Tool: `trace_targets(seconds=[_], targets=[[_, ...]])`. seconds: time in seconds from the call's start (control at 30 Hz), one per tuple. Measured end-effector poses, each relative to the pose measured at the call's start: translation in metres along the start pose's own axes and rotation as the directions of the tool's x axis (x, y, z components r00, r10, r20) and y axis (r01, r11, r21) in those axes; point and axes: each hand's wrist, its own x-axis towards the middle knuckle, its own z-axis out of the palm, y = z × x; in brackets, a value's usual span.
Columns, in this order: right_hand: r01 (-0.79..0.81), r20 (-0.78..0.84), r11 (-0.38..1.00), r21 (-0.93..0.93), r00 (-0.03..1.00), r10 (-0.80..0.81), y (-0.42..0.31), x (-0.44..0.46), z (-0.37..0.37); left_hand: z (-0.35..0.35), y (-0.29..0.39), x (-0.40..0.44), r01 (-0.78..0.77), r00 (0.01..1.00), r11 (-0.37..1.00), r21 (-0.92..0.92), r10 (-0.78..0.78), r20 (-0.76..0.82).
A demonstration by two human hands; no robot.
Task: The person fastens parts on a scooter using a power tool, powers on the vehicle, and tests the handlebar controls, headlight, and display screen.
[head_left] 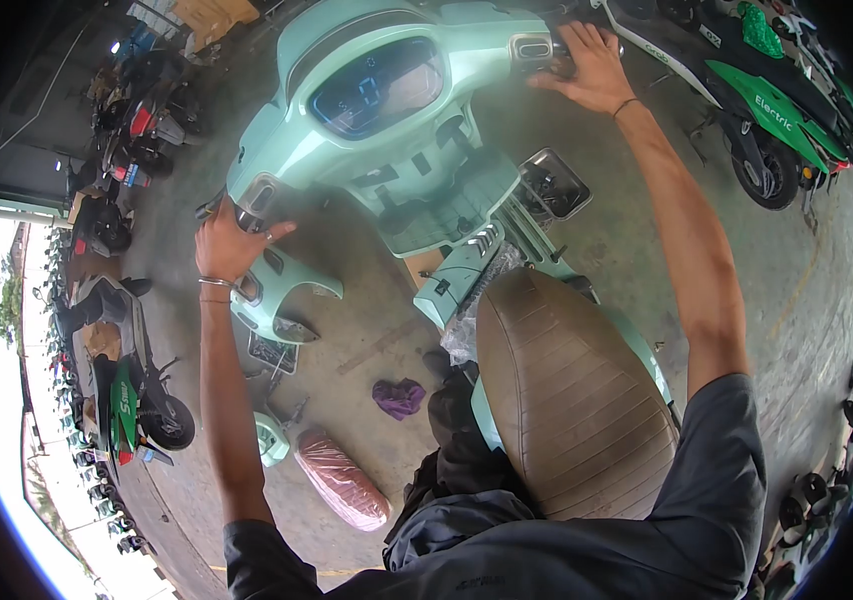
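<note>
A mint-green scooter with a lit display and a brown ribbed seat stands in front of my body. My left hand is on the left handlebar grip, fingers wrapped round it and thumb stretched inward, beside the left switch housing. At the right end of the handlebar, my right hand rests over the grip with its fingers spread forward, next to the right switch housing. The right grip is mostly hidden under the palm.
On the floor lie a mint-green body panel, a purple cloth, a pink wrapped seat and a metal tray. Parked scooters line the left side, and a green scooter stands at the upper right.
</note>
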Motion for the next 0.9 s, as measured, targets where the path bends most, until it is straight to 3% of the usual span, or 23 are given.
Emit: trace_targets(seconds=[0.63,0.77,0.83,0.9], targets=[[0.004,0.029,0.999,-0.035,1.0,-0.003,-0.0033,-0.0008,0.0004,0.0001,-0.0003,0.0003,0.021,0.999,0.999,0.038,-0.022,0.025],[-0.018,-0.002,1.0,-0.001,1.0,0.018,-0.005,0.0015,0.0017,-0.0015,0.0009,-0.0009,-0.009,0.999,1.0,0.015,0.009,-0.033],[0.009,-0.053,1.0,0.03,0.999,-0.008,-0.0084,0.0019,0.0025,-0.0042,0.0015,0.0002,0.065,0.995,0.997,0.052,-0.069,0.078],[0.028,-0.071,0.999,0.016,0.997,-0.027,-0.0059,0.0008,0.0028,-0.0031,-0.0025,-0.0014,0.03,0.999,0.999,0.045,-0.031,0.035]])
